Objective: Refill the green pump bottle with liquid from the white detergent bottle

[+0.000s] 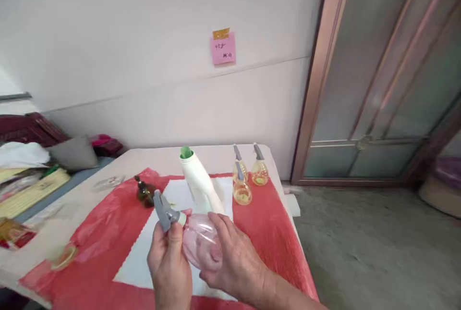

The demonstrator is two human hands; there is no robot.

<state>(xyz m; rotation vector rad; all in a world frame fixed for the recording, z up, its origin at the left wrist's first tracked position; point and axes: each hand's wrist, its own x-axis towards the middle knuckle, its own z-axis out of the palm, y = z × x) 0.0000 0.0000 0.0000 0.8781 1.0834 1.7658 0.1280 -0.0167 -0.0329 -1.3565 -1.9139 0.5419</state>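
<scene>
My right hand [236, 259] wraps round a clear round spray bottle [198, 240] that lies tilted above the red cloth [273, 238]. My left hand [171, 264] pinches its grey trigger spray head [163, 211] at the bottle's neck. Just behind stands a tall white bottle [200, 180] with a green opening. Three small round spray bottles of yellow liquid [243, 190] stand at the far right of the cloth.
A white sheet [144, 252] lies on the red cloth. A small brown bottle [144, 192] lies at its far left. Clutter and stacked goods [32, 180] fill the left side. A pink note [223, 46] is on the wall; a glass door [389, 74] at right.
</scene>
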